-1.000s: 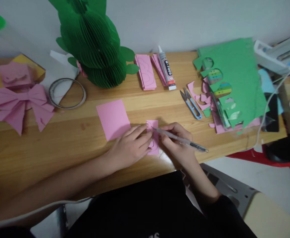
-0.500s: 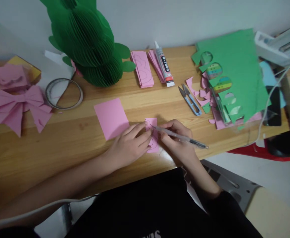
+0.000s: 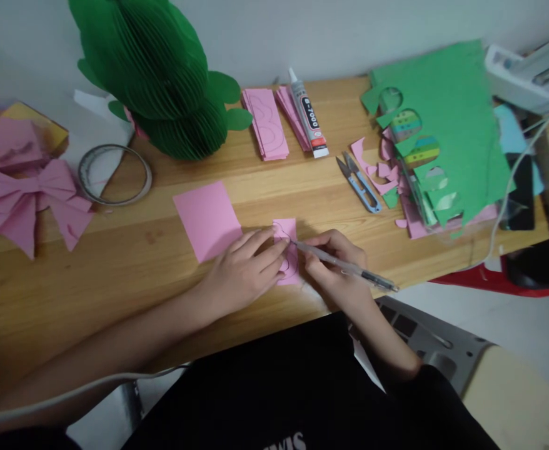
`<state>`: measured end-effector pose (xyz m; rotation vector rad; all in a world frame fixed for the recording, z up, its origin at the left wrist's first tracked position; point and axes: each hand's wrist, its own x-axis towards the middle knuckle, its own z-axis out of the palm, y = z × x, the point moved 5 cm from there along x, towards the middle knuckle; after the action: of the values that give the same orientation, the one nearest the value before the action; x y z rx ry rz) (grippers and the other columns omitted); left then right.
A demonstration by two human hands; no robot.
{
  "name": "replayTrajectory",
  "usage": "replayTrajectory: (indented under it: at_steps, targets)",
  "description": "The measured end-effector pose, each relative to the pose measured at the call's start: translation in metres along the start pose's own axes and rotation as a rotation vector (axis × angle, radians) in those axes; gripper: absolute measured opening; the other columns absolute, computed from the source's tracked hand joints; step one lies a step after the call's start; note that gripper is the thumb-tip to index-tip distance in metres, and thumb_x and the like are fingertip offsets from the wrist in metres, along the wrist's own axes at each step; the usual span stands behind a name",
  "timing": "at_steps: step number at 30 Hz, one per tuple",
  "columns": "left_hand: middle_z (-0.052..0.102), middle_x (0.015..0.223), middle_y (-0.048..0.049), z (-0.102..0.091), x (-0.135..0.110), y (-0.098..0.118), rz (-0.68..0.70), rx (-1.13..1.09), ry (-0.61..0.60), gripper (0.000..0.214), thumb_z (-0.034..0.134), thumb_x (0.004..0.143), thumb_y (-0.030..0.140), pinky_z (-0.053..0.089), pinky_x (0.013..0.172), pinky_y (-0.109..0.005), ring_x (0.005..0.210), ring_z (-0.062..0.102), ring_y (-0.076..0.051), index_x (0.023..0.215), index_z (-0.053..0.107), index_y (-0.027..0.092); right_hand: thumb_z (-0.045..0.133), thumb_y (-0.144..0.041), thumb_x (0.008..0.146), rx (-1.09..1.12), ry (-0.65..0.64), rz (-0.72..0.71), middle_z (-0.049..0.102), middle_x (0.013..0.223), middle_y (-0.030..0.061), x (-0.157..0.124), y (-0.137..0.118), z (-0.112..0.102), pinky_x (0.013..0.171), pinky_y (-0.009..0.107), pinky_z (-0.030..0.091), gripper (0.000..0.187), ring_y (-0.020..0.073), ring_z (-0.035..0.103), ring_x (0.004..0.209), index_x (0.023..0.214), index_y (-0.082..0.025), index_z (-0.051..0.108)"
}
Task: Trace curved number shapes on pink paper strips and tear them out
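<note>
My right hand (image 3: 342,265) grips a clear-barrelled pen (image 3: 331,258), its tip on a small pink paper strip (image 3: 292,275). Curved dark lines are drawn on the strip. My left hand (image 3: 246,272) lies flat with fingers stretched out over the strip's left side, pressing it to the table; the fingers hide part of the drawing. Just beyond that hand is a square pink sheet (image 3: 206,219), its lower right corner at the fingers.
Behind are a stack of pink strips (image 3: 267,125), a glue tube (image 3: 309,115) and blue thread snips (image 3: 359,184). Green paper (image 3: 453,119) with cut-outs lies right, near pink scraps (image 3: 382,172). Left are a tape roll (image 3: 147,178), a pink bow (image 3: 30,194) and a green honeycomb paper figure (image 3: 162,81).
The pen tip has moved slightly down and right along the strip, with my right hand shifting along. My left hand stays on the strip. The whole view has shifted a little.
</note>
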<state>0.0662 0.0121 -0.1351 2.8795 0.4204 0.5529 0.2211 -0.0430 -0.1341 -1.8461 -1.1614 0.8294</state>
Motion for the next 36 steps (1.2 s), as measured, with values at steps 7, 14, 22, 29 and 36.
replayTrajectory:
  at_steps: [7, 14, 22, 29, 36]
  targets:
    - [0.072, 0.112, -0.0094, -0.0016, 0.0002, 0.0016, 0.048, 0.032, 0.015, 0.022, 0.051, 0.100, 0.024, 0.054, 0.095, -0.041, 0.114, 0.062, -0.029, 0.101, 0.068, 0.011, 0.062, -0.020, 0.074, 0.018, 0.010, 0.009, 0.067, 0.060, -0.0050, -0.0024, -0.0007, 0.0007, 0.047, 0.020, 0.041, 0.006, 0.0087, 0.056, 0.048, 0.079, -0.021, 0.064]
    - [0.071, 0.110, -0.0099, -0.0011, -0.0002, 0.0012, 0.042, 0.021, 0.024, 0.020, 0.050, 0.100, 0.025, 0.054, 0.094, -0.041, 0.114, 0.061, -0.029, 0.100, 0.067, 0.012, 0.063, -0.025, 0.075, 0.007, 0.035, 0.023, 0.069, 0.063, -0.0031, -0.0033, 0.0037, 0.0010, 0.048, 0.022, 0.045, 0.007, 0.0098, 0.057, 0.048, 0.081, -0.021, 0.065]
    - [0.072, 0.112, -0.0095, -0.0017, -0.0002, 0.0014, 0.050, 0.018, 0.019, 0.018, 0.053, 0.099, 0.024, 0.056, 0.093, -0.042, 0.113, 0.062, -0.029, 0.098, 0.066, 0.013, 0.062, -0.025, 0.075, -0.003, 0.052, 0.031, 0.068, 0.061, -0.0033, -0.0027, 0.0008, 0.0012, 0.046, 0.021, 0.043, 0.006, 0.0098, 0.057, 0.048, 0.079, -0.022, 0.064]
    - [0.072, 0.116, -0.0099, -0.0003, -0.0013, 0.0001, 0.011, -0.021, 0.031, 0.018, 0.055, 0.098, 0.025, 0.055, 0.093, -0.042, 0.114, 0.062, -0.029, 0.101, 0.068, 0.012, 0.062, -0.022, 0.074, -0.008, 0.017, 0.015, 0.066, 0.060, -0.0051, -0.0042, 0.0012, 0.0022, 0.043, 0.020, 0.038, 0.005, 0.0083, 0.053, 0.045, 0.078, -0.023, 0.063]
    - [0.072, 0.117, -0.0094, -0.0007, -0.0011, -0.0008, 0.001, -0.049, 0.017, 0.019, 0.052, 0.099, 0.023, 0.054, 0.095, -0.041, 0.115, 0.061, -0.028, 0.105, 0.067, 0.013, 0.062, -0.019, 0.073, 0.003, -0.014, 0.012, 0.066, 0.061, -0.0050, -0.0075, -0.0027, 0.0042, 0.043, 0.020, 0.038, 0.004, 0.0075, 0.052, 0.046, 0.076, -0.021, 0.064]
